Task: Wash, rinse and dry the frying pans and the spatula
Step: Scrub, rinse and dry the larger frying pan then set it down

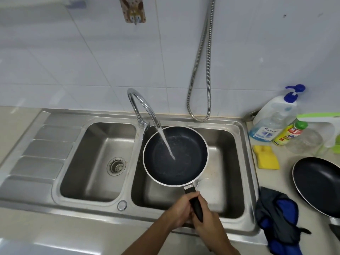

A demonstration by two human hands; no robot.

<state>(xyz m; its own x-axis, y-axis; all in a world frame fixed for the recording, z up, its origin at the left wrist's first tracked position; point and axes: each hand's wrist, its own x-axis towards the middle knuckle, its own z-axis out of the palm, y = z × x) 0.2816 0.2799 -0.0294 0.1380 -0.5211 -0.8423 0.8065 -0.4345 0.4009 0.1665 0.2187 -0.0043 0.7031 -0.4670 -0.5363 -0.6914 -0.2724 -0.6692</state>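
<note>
Both hands, left hand [179, 211] and right hand [206, 220], wrap the black handle of a dark frying pan [174, 155] over the right sink basin [226, 144]. Faucet [139, 105] stream strikes the pan's inside. Second frying pan [318, 183] sits on the counter [287, 179], right.

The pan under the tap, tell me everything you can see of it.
The pan is round, with a dark speckled inside, a silvery rim and a black handle that points toward the person. The left hand and right hand both grip the handle, holding the pan open side up over the right basin. Water from the tap strikes its inside near the middle.
</note>
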